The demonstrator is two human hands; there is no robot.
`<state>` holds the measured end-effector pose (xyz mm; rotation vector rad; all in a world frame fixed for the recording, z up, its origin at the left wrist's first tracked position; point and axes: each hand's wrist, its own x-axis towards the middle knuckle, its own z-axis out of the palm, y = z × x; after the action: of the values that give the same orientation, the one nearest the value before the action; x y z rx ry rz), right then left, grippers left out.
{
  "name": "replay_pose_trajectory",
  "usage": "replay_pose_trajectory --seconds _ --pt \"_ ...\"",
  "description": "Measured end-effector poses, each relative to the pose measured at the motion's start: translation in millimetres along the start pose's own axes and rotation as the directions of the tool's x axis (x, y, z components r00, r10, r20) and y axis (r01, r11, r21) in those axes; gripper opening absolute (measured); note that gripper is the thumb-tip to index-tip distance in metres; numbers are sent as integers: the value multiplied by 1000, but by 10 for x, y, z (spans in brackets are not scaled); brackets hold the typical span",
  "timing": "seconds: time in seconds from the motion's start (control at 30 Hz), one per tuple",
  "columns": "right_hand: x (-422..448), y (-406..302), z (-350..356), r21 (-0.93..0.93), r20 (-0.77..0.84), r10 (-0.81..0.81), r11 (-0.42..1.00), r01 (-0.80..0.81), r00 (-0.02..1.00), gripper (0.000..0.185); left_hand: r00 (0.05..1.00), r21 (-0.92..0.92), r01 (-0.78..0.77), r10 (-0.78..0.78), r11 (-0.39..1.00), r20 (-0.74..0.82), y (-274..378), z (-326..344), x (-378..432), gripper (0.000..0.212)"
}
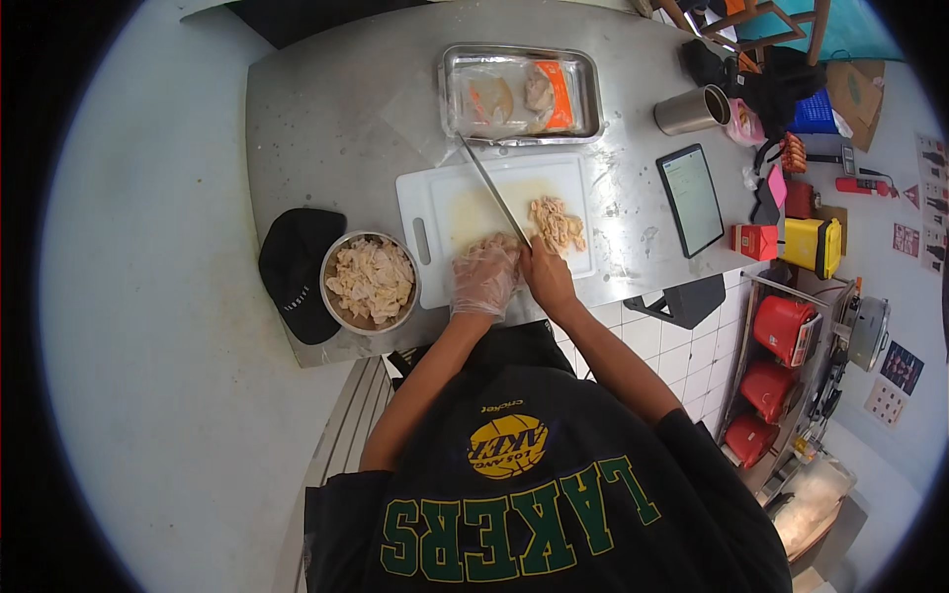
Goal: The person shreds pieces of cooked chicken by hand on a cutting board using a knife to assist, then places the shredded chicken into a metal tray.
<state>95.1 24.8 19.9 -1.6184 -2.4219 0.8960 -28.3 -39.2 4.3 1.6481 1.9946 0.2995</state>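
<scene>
My left hand [483, 282], in a clear plastic glove, presses on a piece of pale meat [502, 243] at the near edge of a white cutting board [511, 172]. In my bare right hand [549, 276] is the handle of a long knife [493, 189]. Its blade slants across the board to the far left, the tip reaching the metal tray. Beside the blade, on the board's right, lies a small heap of chopped meat [556, 224]. A steel bowl [326, 296] full of pale meat pieces [371, 282] stands left of the board. The glove and fingers partly hide the held piece.
Behind the board, a metal tray [519, 50] holds plastic packages of meat [540, 96]. A black cap [296, 274] lies against the bowl. To the right are a tablet [691, 200], a steel cup [686, 113] and a red box [755, 242] on the steel table [334, 133].
</scene>
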Motion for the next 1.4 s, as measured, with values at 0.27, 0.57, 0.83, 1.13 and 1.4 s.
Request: replay_pose_trajectory --seconds 0.27,0.57,0.83,1.13,1.4 --pt "-1036 577 -210 -105 183 123 989 -105 975 20 998 -4 55 -55 998 -5 205 -333 -62 31" --pt "-433 185 -255 90 -130 64 995 -53 989 16 939 -38 26 -37 999 -342 -148 -163 -2 32" --pt "-1000 442 -257 69 33 101 992 -104 994 21 980 52 174 -168 983 -108 -144 -17 223 22" --pt "-1054 643 -467 -40 -10 225 973 -225 974 17 908 -837 393 -305 381 287 306 -726 169 20" --pt "-1083 461 -450 119 -88 241 966 -230 966 19 864 -950 297 -452 97 224 331 -282 247 19"
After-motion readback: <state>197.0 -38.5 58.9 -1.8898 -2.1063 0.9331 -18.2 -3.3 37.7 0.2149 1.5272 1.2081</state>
